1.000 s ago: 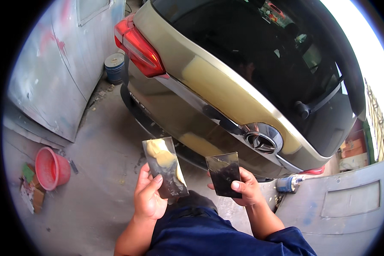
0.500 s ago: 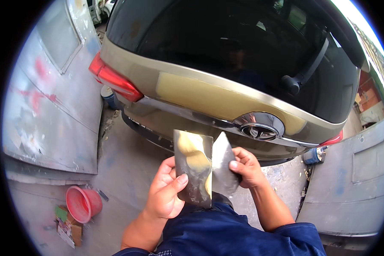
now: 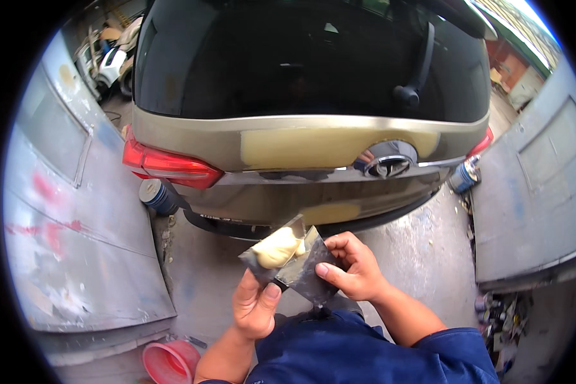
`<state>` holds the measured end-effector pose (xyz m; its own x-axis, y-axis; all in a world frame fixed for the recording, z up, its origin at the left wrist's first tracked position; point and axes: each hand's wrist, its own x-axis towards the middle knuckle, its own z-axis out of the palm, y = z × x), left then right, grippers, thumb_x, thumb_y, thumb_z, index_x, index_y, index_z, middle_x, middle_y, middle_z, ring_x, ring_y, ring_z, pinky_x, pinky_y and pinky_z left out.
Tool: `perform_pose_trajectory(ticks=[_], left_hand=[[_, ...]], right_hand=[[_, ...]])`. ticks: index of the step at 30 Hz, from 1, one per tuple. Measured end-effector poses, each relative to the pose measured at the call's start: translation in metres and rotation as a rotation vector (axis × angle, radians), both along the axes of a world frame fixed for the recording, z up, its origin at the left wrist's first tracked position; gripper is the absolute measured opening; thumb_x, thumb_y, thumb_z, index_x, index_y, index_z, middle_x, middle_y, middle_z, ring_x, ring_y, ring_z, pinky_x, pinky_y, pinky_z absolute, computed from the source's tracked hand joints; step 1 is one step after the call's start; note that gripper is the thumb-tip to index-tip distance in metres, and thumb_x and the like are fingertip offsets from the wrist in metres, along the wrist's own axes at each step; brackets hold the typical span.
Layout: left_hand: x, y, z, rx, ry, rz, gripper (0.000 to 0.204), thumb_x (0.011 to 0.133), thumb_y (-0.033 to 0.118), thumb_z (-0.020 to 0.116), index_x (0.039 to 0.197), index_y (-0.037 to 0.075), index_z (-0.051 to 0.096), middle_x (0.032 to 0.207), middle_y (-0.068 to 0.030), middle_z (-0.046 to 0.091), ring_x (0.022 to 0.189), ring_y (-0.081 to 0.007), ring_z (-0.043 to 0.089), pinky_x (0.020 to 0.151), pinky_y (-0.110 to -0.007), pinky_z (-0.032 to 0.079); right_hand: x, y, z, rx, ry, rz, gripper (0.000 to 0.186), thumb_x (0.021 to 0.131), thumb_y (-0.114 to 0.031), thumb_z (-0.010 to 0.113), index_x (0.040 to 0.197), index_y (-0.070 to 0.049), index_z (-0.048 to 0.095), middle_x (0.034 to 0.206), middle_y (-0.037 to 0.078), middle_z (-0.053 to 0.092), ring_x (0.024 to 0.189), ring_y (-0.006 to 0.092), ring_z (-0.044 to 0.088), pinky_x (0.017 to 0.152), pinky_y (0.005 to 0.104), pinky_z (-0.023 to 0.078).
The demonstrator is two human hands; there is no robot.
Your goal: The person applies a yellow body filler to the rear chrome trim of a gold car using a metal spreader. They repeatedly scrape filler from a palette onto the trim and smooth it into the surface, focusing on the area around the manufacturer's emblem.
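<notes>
Car [image 3: 307, 123], one: gold-brown, rear end toward the person, fitted with one dark window [image 3: 237, 70], one wiper [image 3: 421, 67], one round chrome badge [image 3: 390, 161] and two red lights, left light [image 3: 173, 166] and right light [image 3: 480, 142]. Two yellow patches marked the bodywork: one long upper patch [image 3: 301, 148], one shorter lower patch [image 3: 331, 212].

Gray panels, two: left panel [image 3: 89, 249], smeared red, and right panel [image 3: 531, 185], one on either side of the car.

Navy shirt [image 3: 377, 352], one: worn by the person.

Buckets, two, blue: left bucket [image 3: 160, 197] and right bucket [image 3: 465, 177], each on the floor [image 3: 416, 256] near a rear corner.

Red basin [image 3: 171, 363], one: on the floor, lower left, partly out of view.

Bare hands, two. Left hand [image 3: 256, 308]: fingers curled, gripping the left plate from below, thumb at its near edge. Right hand [image 3: 354, 267]: fingers bent behind the right plate, thumb pressed on its face.

Thin plates, two, dark: left plate [image 3: 255, 266] and right plate [image 3: 306, 274], held tilted in front of the shirt, overlapping in view.

Cream paste [image 3: 278, 248], one main lump: on the left plate, beside the right plate's edge.
</notes>
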<state>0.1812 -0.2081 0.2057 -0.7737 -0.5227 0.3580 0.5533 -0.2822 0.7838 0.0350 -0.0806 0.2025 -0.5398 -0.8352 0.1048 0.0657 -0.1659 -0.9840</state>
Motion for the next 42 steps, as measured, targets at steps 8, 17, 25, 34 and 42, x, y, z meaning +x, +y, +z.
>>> perform_pose_trajectory(ticks=[8,17,25,34,42], left_hand=[[0.026,-0.07,0.0,-1.093,-0.42,-0.055,0.033,0.084,-0.004,0.057,0.115,0.007,0.06,0.099,-0.0112,0.062,0.091,-0.0245,0.061,0.078,-0.03,0.048],[-0.005,-0.106,-0.024,0.038,-0.366,-0.563,0.036,0.087,0.002,0.059,0.122,-0.003,0.05,0.11,-0.01,0.062,0.099,-0.0152,0.058,0.089,-0.03,0.046],[-0.025,-0.137,-0.024,0.095,-0.25,-0.621,0.032,0.085,0.0,0.059,0.115,-0.001,0.05,0.11,-0.0151,0.061,0.103,-0.024,0.06,0.092,-0.039,0.047],[-0.032,-0.155,-0.044,-0.005,-0.46,-0.429,0.038,0.091,0.002,0.047,0.127,0.004,0.038,0.123,-0.0134,0.052,0.114,-0.0236,0.051,0.101,-0.039,0.039],[-0.034,-0.2,-0.04,-0.294,-0.411,-0.466,0.039,0.093,0.003,0.044,0.131,0.003,0.034,0.123,-0.0139,0.052,0.113,-0.0221,0.054,0.099,-0.038,0.043]], right_hand=[[0.028,0.0,0.04,-0.176,0.236,-0.196,0.032,0.083,-0.001,0.065,0.114,0.001,0.056,0.095,0.007,0.063,0.085,0.0087,0.06,0.073,0.0256,0.048],[0.016,0.0,0.057,-0.141,0.882,-0.097,0.033,0.073,0.005,0.064,0.105,-0.005,0.066,0.107,0.011,0.062,0.097,0.0286,0.06,0.087,0.0402,0.049],[0.01,-0.011,-0.024,0.098,0.964,-0.381,0.037,0.066,0.008,0.061,0.101,-0.002,0.062,0.1,0.012,0.061,0.089,0.0307,0.059,0.079,0.038,0.051],[0.095,-0.106,-0.056,-0.3,0.333,-0.879,0.05,0.073,0.012,0.054,0.122,0.0,0.051,0.118,0.018,0.056,0.107,0.0318,0.057,0.091,0.0376,0.046],[0.151,-0.162,-0.137,0.117,0.528,-1.119,0.043,0.071,0.004,0.063,0.113,-0.005,0.063,0.111,0.015,0.06,0.103,0.0316,0.058,0.087,0.0378,0.05]])
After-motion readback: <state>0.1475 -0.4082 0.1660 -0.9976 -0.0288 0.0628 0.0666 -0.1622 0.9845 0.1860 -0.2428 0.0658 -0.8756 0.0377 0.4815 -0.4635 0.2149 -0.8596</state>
